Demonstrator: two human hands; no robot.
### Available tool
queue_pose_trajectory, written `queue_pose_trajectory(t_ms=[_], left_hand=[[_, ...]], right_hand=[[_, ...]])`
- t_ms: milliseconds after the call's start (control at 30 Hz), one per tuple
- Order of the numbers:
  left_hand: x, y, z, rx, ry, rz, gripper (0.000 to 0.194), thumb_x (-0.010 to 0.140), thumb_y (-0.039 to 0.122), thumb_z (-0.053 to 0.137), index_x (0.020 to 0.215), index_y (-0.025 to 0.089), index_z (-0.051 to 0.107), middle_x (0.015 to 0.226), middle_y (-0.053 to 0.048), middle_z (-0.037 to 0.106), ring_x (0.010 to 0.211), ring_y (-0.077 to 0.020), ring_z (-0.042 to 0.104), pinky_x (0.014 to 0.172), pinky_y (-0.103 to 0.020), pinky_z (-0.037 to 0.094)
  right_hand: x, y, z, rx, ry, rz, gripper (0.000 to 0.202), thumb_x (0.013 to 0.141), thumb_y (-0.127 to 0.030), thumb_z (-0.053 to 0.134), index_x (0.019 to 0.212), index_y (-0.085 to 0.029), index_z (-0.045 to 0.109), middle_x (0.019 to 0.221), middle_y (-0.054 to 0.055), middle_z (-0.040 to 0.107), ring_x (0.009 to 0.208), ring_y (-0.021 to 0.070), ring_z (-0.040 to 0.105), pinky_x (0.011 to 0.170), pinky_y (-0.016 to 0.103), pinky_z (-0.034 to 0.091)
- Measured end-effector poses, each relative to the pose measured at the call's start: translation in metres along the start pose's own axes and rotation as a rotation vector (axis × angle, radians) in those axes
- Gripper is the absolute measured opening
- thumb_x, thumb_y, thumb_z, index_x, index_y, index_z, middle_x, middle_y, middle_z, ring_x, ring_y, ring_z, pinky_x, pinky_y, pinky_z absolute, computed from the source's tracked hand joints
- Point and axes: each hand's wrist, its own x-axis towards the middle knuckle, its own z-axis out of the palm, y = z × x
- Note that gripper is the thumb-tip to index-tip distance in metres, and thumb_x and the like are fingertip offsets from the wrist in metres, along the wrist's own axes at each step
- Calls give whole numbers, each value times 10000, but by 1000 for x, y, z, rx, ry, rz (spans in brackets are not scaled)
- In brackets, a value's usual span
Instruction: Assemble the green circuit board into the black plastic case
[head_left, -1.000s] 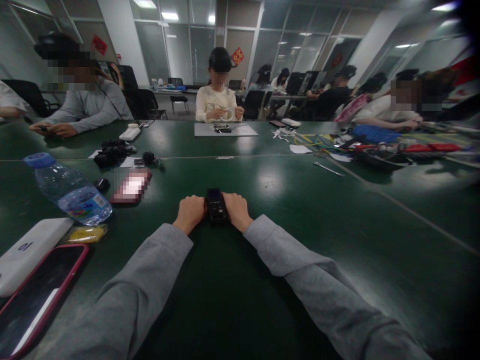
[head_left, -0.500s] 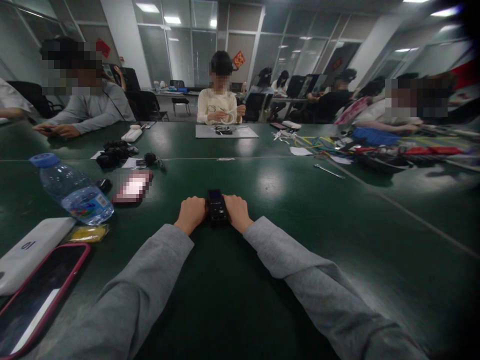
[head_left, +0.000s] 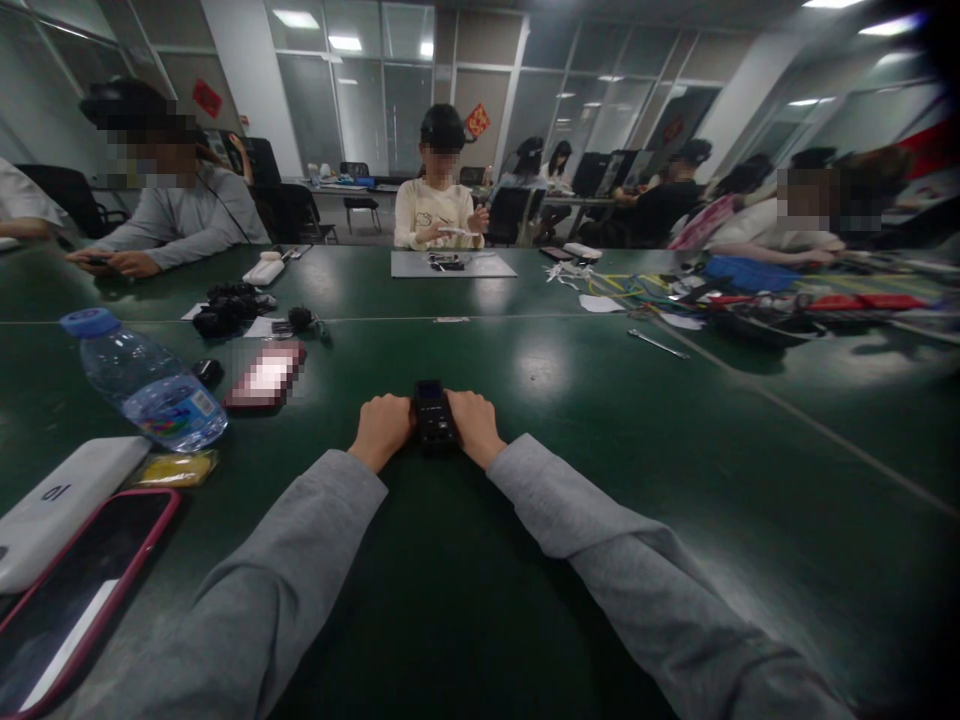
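Observation:
A small black handheld device (head_left: pixel 435 418) with a little screen at its top and buttons below stands between my two hands, over the green table (head_left: pixel 420 600). My left hand (head_left: pixel 384 428) is closed against its left side, fingers curled out of sight behind it. On the opposite side my right hand (head_left: pixel 475 424) grips it in the same way. Both wrists come out of grey sleeves. What the device is for cannot be read from its face.
To my left are a water bottle (head_left: pixel 161 385), a white power bank (head_left: pixel 64 510), a red-cased phone (head_left: pixel 82 580), a yellow packet (head_left: pixel 178 468) and another phone (head_left: pixel 266 376). A wrench (head_left: pixel 657 344) and tangled cables (head_left: pixel 637 285) lie right of centre. Several people sit around.
My hands and the device stay in place. Across the table, a person's hands have shifted the white item they hold, which now looks flatter.

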Motion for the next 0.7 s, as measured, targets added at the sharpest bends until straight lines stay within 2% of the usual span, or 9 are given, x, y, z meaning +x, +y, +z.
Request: queue_pose_trajectory(t_ms=[367, 700], left_hand=[[0, 1, 0, 34, -18, 3, 389, 910, 247, 329, 943, 132, 700, 897, -156, 686, 881, -260, 663, 757, -364, 517], [-1, 0, 1, 21, -6, 14, 380, 913, 265, 337, 922, 142, 697, 888, -147, 688, 868, -266, 669, 742, -367, 522]], right_hand=[[3, 0, 5, -68, -36, 16, 252, 919, -210, 471, 1160, -221, 544, 966, 87, 656, 918, 229, 635, 737, 293, 467], [3, -1, 3, -12, -39, 19, 240, 917, -196, 484, 1143, -216, 563, 977, 75, 661, 898, 202, 639, 718, 275, 469]])
